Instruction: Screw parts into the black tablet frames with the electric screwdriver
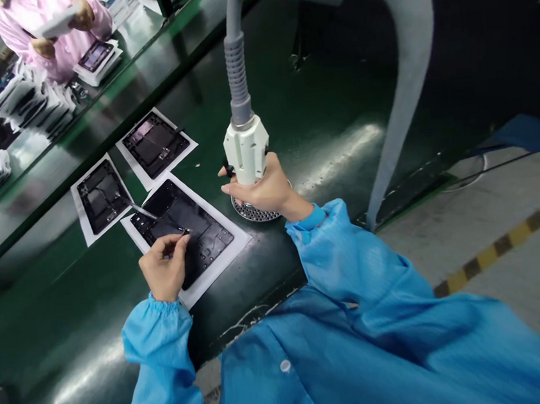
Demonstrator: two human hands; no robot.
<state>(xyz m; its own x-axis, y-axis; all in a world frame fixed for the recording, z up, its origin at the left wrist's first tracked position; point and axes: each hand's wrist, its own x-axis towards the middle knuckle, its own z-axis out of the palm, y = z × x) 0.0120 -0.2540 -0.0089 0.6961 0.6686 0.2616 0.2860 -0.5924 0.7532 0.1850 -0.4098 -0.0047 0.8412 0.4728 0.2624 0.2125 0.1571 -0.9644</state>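
My right hand [269,189] is wrapped round the white, ribbed-sided head of a hose tool [246,145], held upright over the green bench. A grey corrugated hose [237,70] runs up from it. Below that hand shows a round perforated metal disc [258,213]; whether it joins the tool is hidden. My left hand [164,264] is closed in a pinch at a small dark piece, too small to name, over an opened black tablet housing [205,228]. This housing lies on a white sheet [230,257]. A thin pale strip [143,210] curves over its upper left edge.
Two more black tablet housings [104,197] [155,143] lie on white sheets farther back. Across a metal ledge, a person in pink [54,32] holds a white object beside stacked sheets [28,102]. A grey curved duct [411,71] comes down at right.
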